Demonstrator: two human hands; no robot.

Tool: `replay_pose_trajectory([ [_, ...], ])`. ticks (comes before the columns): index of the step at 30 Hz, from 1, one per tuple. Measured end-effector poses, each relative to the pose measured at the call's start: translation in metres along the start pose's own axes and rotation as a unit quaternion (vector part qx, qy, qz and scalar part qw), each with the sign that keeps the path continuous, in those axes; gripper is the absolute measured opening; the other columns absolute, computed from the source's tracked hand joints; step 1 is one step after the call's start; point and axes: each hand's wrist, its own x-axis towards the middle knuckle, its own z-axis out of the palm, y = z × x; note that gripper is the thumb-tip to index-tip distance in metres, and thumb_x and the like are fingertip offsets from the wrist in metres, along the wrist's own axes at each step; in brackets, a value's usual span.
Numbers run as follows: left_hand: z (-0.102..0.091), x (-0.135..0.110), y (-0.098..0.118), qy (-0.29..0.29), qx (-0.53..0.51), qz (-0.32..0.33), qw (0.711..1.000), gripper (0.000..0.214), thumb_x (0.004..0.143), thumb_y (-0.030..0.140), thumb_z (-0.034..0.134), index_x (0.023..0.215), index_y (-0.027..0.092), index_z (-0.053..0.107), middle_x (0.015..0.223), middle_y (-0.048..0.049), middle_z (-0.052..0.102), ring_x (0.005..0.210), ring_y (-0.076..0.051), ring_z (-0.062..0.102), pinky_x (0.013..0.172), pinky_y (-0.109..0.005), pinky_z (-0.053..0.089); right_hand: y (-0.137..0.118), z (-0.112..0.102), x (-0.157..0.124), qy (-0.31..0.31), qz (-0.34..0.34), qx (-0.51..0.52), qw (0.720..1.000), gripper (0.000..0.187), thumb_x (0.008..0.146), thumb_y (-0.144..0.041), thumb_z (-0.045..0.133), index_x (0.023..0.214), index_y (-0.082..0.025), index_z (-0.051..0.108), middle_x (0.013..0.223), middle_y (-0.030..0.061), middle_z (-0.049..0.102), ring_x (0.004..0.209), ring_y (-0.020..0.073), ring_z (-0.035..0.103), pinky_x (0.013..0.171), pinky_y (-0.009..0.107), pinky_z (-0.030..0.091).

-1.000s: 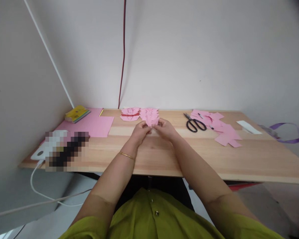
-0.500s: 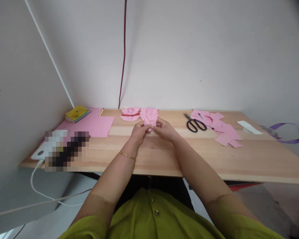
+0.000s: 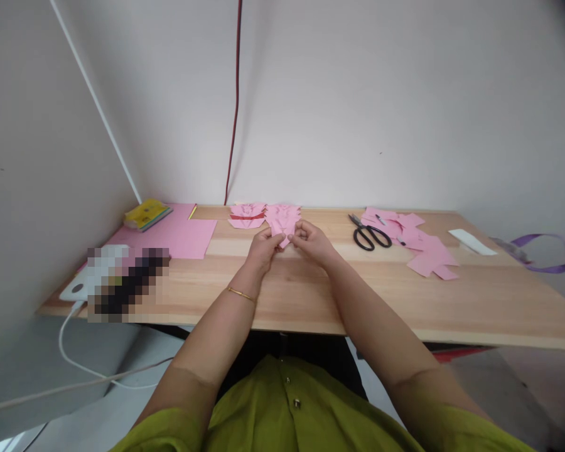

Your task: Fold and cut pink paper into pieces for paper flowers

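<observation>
Both of my hands meet over the middle of the wooden table (image 3: 311,295). My left hand (image 3: 262,246) and my right hand (image 3: 311,242) each pinch a small folded piece of pink paper (image 3: 282,233) between their fingertips. Right behind it lies a pleated pink paper shape (image 3: 285,215). To its left sits another folded pink piece with a red band (image 3: 246,215). A thin gold bangle is on my left wrist.
Black scissors (image 3: 370,233) lie to the right, beside a scatter of pink paper offcuts (image 3: 426,248). A large pink sheet (image 3: 176,235) and a yellow pad (image 3: 145,214) lie at the left. A white strip (image 3: 471,242) and purple ribbon (image 3: 546,254) are far right. A red cord (image 3: 234,100) hangs down the wall.
My fingertips have drawn closer together on the small pink piece, which now looks narrower. My arms have hardly shifted.
</observation>
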Motion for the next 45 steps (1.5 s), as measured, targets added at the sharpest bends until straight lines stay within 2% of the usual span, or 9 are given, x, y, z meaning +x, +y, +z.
replay_pose_trajectory([
  [11, 0.003, -0.002, 0.001, 0.007, -0.013, 0.015, 1.0, 0.012, 0.058, 0.019, 0.069, 0.065, 0.015, 0.059, 0.059, 0.0034, 0.051, 0.054, -0.007, 0.045, 0.05, -0.02, 0.036, 0.002, 0.003, 0.0, -0.008, -0.013, 0.026, 1.0, 0.03, 0.072, -0.035, 0.061, 0.094, -0.022, 0.046, 0.06, -0.0089, 0.046, 0.053, 0.0095, 0.042, 0.055, 0.023, 0.033],
  [19, 0.007, -0.006, 0.005, 0.025, 0.015, 0.07, 0.997, 0.011, 0.061, 0.02, 0.068, 0.067, 0.015, 0.061, 0.061, 0.0036, 0.052, 0.056, -0.008, 0.045, 0.055, -0.02, 0.036, -0.002, 0.01, -0.002, 0.051, 0.005, -0.001, 0.999, 0.013, 0.073, -0.03, 0.056, 0.075, -0.021, 0.046, 0.058, -0.0067, 0.044, 0.051, 0.0092, 0.039, 0.053, 0.023, 0.031],
  [23, 0.009, -0.007, 0.006, 0.017, 0.012, 0.062, 0.998, 0.012, 0.06, 0.021, 0.07, 0.066, 0.014, 0.061, 0.06, 0.0032, 0.052, 0.055, -0.007, 0.044, 0.053, -0.02, 0.034, -0.002, 0.01, -0.002, 0.06, -0.01, 0.0, 0.998, 0.014, 0.072, -0.029, 0.057, 0.077, -0.021, 0.048, 0.06, -0.0058, 0.046, 0.053, 0.0097, 0.041, 0.054, 0.023, 0.032],
  [28, 0.006, -0.004, 0.002, 0.014, -0.025, 0.051, 0.998, 0.011, 0.059, 0.018, 0.068, 0.065, 0.014, 0.06, 0.058, 0.0038, 0.051, 0.055, -0.007, 0.045, 0.054, -0.02, 0.035, 0.0, 0.011, -0.002, 0.032, -0.035, 0.035, 0.998, 0.015, 0.074, -0.029, 0.057, 0.085, -0.021, 0.051, 0.062, -0.0057, 0.047, 0.055, 0.0097, 0.044, 0.056, 0.023, 0.034],
  [32, 0.007, -0.004, 0.002, 0.019, -0.056, 0.034, 0.998, 0.01, 0.057, 0.015, 0.065, 0.065, 0.014, 0.058, 0.059, 0.0035, 0.053, 0.055, -0.008, 0.048, 0.053, -0.02, 0.036, -0.002, 0.012, -0.003, 0.019, -0.042, 0.044, 0.998, 0.007, 0.074, -0.023, 0.054, 0.08, -0.019, 0.055, 0.06, -0.0052, 0.046, 0.055, 0.0093, 0.042, 0.055, 0.022, 0.031],
  [37, 0.009, -0.006, 0.005, 0.033, -0.063, 0.01, 0.997, 0.011, 0.055, 0.014, 0.064, 0.062, 0.014, 0.055, 0.055, 0.004, 0.051, 0.052, -0.008, 0.047, 0.05, -0.02, 0.037, -0.001, 0.01, -0.002, 0.008, -0.036, 0.053, 0.998, 0.009, 0.071, -0.018, 0.051, 0.079, -0.019, 0.055, 0.06, -0.0057, 0.046, 0.055, 0.0092, 0.042, 0.055, 0.022, 0.03],
  [41, 0.009, -0.006, 0.008, 0.021, -0.066, -0.004, 0.998, 0.011, 0.057, 0.018, 0.064, 0.062, 0.015, 0.055, 0.055, 0.003, 0.052, 0.052, -0.009, 0.048, 0.048, -0.021, 0.037, 0.004, 0.008, -0.001, -0.001, -0.037, 0.059, 0.998, 0.01, 0.071, -0.017, 0.05, 0.08, -0.019, 0.055, 0.06, -0.0056, 0.047, 0.056, 0.0096, 0.044, 0.057, 0.022, 0.032],
  [45, 0.009, -0.006, 0.01, 0.03, -0.067, -0.02, 0.997, 0.022, 0.061, 0.029, 0.069, 0.062, 0.015, 0.053, 0.056, 0.0026, 0.052, 0.052, -0.01, 0.049, 0.049, -0.022, 0.038, 0.003, 0.007, -0.001, 0.017, -0.045, 0.031, 0.998, 0.011, 0.07, -0.018, 0.051, 0.079, -0.018, 0.057, 0.062, -0.0044, 0.049, 0.058, 0.0098, 0.045, 0.057, 0.023, 0.033],
])
